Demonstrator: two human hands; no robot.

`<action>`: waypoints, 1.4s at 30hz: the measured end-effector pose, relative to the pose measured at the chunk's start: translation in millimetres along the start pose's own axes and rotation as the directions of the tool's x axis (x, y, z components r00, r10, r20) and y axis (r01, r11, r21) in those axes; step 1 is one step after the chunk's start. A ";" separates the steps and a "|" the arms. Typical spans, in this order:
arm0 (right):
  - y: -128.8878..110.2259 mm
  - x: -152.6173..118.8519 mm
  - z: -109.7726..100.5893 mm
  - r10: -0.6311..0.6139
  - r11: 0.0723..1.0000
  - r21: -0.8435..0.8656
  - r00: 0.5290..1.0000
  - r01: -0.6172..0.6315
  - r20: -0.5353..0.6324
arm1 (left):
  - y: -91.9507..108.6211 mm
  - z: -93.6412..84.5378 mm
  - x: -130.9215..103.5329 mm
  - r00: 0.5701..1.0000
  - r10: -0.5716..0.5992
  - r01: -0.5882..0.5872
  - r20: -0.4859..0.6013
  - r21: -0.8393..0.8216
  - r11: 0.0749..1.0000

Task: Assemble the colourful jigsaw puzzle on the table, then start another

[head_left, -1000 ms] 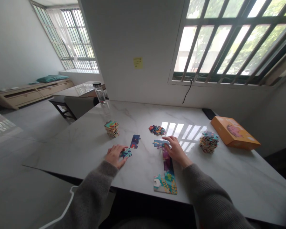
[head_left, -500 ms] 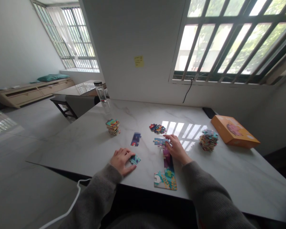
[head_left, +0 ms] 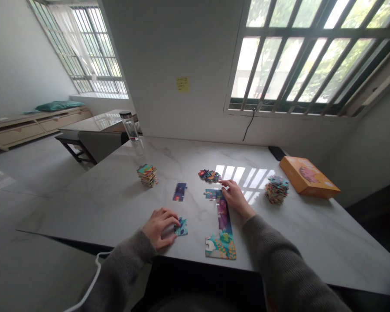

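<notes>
The half-open left hand [head_left: 159,227] touches the teal cardboard jigsaw piece [head_left: 182,228] — now nearer the joined multicoloured strip [head_left: 222,212]; the right hand [head_left: 236,197], loosely open, touches that strip's top.

Yellow note [head_left: 182,85]: writing was too small
Dark blue piece [head_left: 180,192]: was blurred into squares
White cable [head_left: 95,279]: near end was cut off

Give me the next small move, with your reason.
I'd slide the loose teal piece right, toward the joined pieces, and test its fit: the left hand's fingers touch it, and their lower part shows similar teal with an open edge facing it.
</notes>
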State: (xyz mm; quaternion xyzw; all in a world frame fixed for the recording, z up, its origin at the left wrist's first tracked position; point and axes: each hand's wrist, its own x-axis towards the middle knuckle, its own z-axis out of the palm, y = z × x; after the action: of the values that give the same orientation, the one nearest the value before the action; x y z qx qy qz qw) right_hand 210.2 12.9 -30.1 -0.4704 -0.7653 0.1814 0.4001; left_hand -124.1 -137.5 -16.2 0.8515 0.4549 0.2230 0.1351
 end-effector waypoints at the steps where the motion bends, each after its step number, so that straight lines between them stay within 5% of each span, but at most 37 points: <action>1: 4.2 5.7 1.1 0.019 1.000 0.000 1.000 -0.019 -0.007 | 0.6 0.4 0.2 1.000 0.001 -0.001 -0.002 0.001 1.000; 9: 14.2 47.6 11.6 -0.003 0.984 -0.178 0.999 -0.004 -0.039 | -8.5 -11.2 12.8 0.999 0.030 -0.026 0.020 -0.147 0.989; 16: -13.5 66.6 36.0 -0.152 0.899 -0.394 0.979 0.193 0.133 | -17.6 -13.9 77.3 0.966 -0.011 -0.018 -0.258 -0.108 0.994; 24: -34.7 84.4 52.4 -0.106 0.778 -0.594 0.975 0.204 0.195 | -38.5 -7.7 138.3 0.935 -0.058 0.058 -0.351 -0.008 0.998; 34: -36.7 91.1 54.0 -0.019 0.799 -0.580 0.971 0.158 0.238 | -68.2 4.1 133.6 0.903 -0.063 0.020 -0.424 -0.104 0.994; 42: -32.8 94.8 56.8 0.043 0.817 -0.570 0.976 0.090 0.216 | -68.8 1.4 132.6 0.882 -0.084 0.019 -0.463 -0.143 0.989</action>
State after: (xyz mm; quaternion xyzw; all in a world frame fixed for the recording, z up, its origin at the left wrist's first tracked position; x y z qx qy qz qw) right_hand 124.4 84.4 -1.7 -0.5369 -0.8292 -0.0128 0.1547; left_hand -108.0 11.0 -13.1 0.7490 0.4806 0.4483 0.0843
